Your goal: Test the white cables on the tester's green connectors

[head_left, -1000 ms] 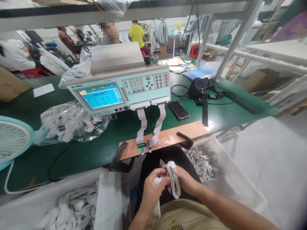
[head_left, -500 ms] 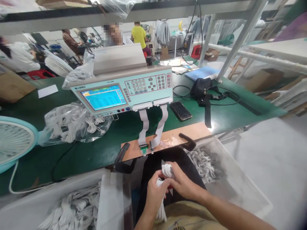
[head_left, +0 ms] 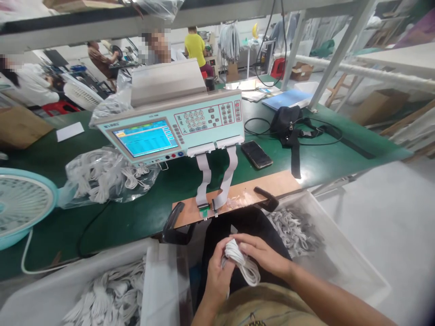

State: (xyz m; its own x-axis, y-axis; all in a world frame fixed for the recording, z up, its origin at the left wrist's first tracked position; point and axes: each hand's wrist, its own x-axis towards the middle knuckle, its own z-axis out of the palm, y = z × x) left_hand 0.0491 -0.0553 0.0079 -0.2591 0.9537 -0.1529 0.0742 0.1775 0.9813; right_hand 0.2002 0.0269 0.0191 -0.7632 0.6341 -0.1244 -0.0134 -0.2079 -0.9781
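A coiled bundle of white cable (head_left: 248, 270) is held above my lap, its loops hanging toward my body. My left hand (head_left: 219, 268) is closed around its left side. From the other side, my right hand (head_left: 263, 254) grips the upper part of the coil, thumb against the strands. The fingertips behind the bundle are hidden. Just beyond my hands, two flat ribbon cables (head_left: 226, 181) run from a tester with a lit screen (head_left: 144, 139) down to small connectors (head_left: 204, 212) at the edge of a wooden board (head_left: 272, 184).
White bins of cables stand at my left (head_left: 149, 280) and right (head_left: 353, 253). Black clamps (head_left: 178, 224) hold the board. On the green table are a bagged cable pile (head_left: 102, 174), a blue fan (head_left: 27, 208), a phone (head_left: 257, 155) and a black pouch (head_left: 287, 127). Several people sit beyond.
The cable bundle has turned between my hands, so its loops now hang out at the lower right. My right hand has moved slightly down and lies flatter along the coil.
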